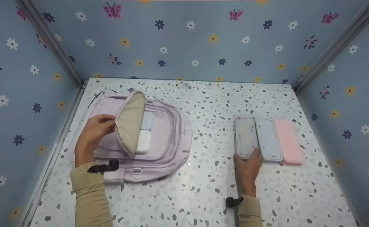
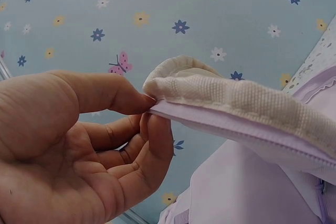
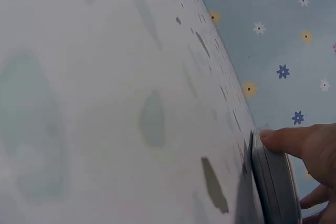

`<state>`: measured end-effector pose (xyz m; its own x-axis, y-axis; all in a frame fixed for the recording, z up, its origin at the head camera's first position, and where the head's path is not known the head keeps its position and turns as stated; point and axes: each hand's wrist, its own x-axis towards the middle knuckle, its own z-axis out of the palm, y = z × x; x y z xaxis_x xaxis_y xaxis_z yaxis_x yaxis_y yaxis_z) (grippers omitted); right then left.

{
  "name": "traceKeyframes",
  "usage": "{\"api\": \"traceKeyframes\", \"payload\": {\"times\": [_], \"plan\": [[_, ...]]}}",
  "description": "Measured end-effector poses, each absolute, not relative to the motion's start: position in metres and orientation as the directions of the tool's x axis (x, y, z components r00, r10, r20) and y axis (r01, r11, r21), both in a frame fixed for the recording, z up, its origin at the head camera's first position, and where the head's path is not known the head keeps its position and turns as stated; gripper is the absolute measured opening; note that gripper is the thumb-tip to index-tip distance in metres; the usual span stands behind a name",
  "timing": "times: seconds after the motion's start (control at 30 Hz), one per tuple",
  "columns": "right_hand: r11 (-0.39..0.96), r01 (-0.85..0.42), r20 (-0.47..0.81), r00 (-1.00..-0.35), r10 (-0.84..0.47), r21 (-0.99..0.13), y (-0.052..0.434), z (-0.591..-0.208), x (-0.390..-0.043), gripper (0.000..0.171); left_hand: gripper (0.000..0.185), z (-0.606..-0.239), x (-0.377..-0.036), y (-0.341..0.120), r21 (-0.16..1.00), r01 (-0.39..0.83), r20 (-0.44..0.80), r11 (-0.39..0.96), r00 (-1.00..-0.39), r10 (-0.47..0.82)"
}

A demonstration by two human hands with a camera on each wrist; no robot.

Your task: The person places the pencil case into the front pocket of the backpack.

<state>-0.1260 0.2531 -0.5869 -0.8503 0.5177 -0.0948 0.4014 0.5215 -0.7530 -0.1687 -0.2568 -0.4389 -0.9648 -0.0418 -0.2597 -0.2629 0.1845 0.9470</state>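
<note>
A lilac backpack (image 1: 178,132) lies flat on the left of the table, its front pocket unzipped. My left hand (image 1: 94,132) pinches the edge of the pocket's beige-lined flap (image 1: 130,126) between thumb and fingertips, holding it raised. Inside the pocket lie a pale blue case (image 1: 147,120) and a white case (image 1: 144,142), both partly hidden by the flap. On the right, my right hand (image 1: 248,165) grips the near end of a translucent greyish pencil case (image 1: 246,134). In the right wrist view the thumb (image 3: 283,139) presses on that case's side (image 3: 273,182).
Right of the gripped case lie a pale blue pencil case (image 1: 268,138) and a pink one (image 1: 289,142), side by side. The speckled white table (image 1: 206,189) is enclosed by blue panels (image 1: 184,41) printed with flowers and butterflies at the back and both sides.
</note>
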Motion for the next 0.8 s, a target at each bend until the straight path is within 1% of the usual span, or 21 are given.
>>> {"api": "traceKeyframes", "payload": {"times": [0.13,0.23,0.37,0.47,0.63,0.8], "plan": [[0.497,0.381,-0.084,-0.850,0.520,-0.779,0.254,-0.583,-0.123,0.094,0.027,-0.439,-0.170,-0.256,0.948,-0.266,-0.263,0.172,-0.964,-0.042],[0.511,0.338,-0.033,-0.857,0.515,-0.790,0.256,-0.580,-0.123,0.092,0.029,-0.438,-0.171,-0.256,0.946,-0.267,-0.263,0.183,-0.964,-0.045],[0.567,0.266,0.064,-0.867,0.494,-0.780,0.259,-0.576,-0.124,0.088,0.032,-0.437,-0.171,-0.256,0.940,-0.270,-0.266,0.207,-0.963,-0.046],[0.583,0.219,0.113,-0.870,0.479,-0.782,0.261,-0.572,-0.125,0.085,0.032,-0.438,-0.171,-0.256,0.939,-0.273,-0.270,0.207,-0.962,-0.046],[0.595,0.151,0.169,-0.879,0.447,-0.790,0.260,-0.566,-0.127,0.085,0.030,-0.438,-0.170,-0.255,0.941,-0.275,-0.272,0.196,-0.961,-0.043],[0.589,0.067,0.225,-0.885,0.408,-0.806,0.257,-0.560,-0.129,0.085,0.033,-0.438,-0.170,-0.254,0.938,-0.275,-0.273,0.213,-0.961,-0.037]]}}
